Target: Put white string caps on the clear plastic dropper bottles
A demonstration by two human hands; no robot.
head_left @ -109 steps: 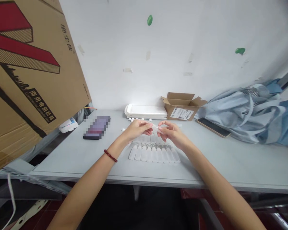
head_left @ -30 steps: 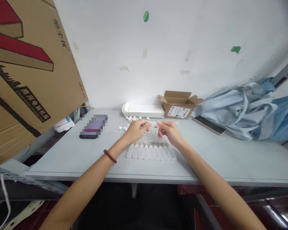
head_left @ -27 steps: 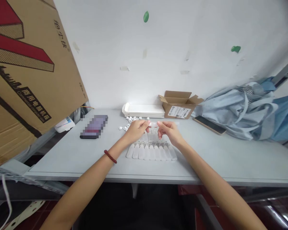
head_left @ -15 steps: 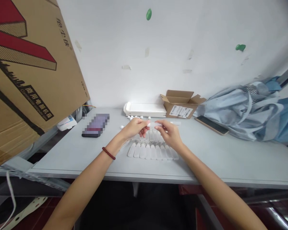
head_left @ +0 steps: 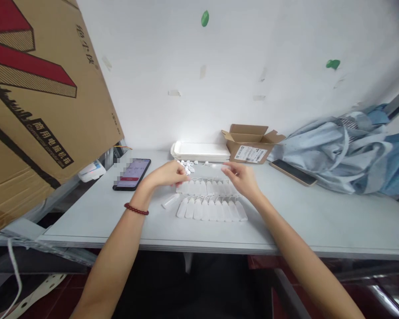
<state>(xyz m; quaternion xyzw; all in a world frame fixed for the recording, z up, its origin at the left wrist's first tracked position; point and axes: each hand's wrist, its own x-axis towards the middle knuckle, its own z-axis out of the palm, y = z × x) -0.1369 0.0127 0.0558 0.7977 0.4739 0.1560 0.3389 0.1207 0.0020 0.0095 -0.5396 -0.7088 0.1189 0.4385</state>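
My left hand [head_left: 172, 173] is beside a small heap of white bits [head_left: 188, 166], its fingers curled together and pointing down. What they hold, if anything, is hidden. My right hand [head_left: 242, 178] hovers above the far row, thumb and forefinger nearly together. A faint translucent piece [head_left: 215, 166] shows just left of those fingertips; its outline is blurred. Below the hands lie two rows of flat, elongated translucent pieces with thin white loops: a far row [head_left: 199, 188] and a near row [head_left: 213, 211]. One clear piece [head_left: 170, 201] lies slanted at the rows' left.
A lit phone [head_left: 133, 173] is on the left of the table, another dark phone [head_left: 293, 173] on the right. Against the wall stand white trays [head_left: 201, 151] and an open cardboard box [head_left: 251, 153]. Blue cloth [head_left: 335, 155] is heaped right; a large carton [head_left: 49, 102] leans left.
My hands have come apart from the translucent piece they both held. The left hand has moved left; the right has shifted slightly right. The slanted clear piece shows more fully now.
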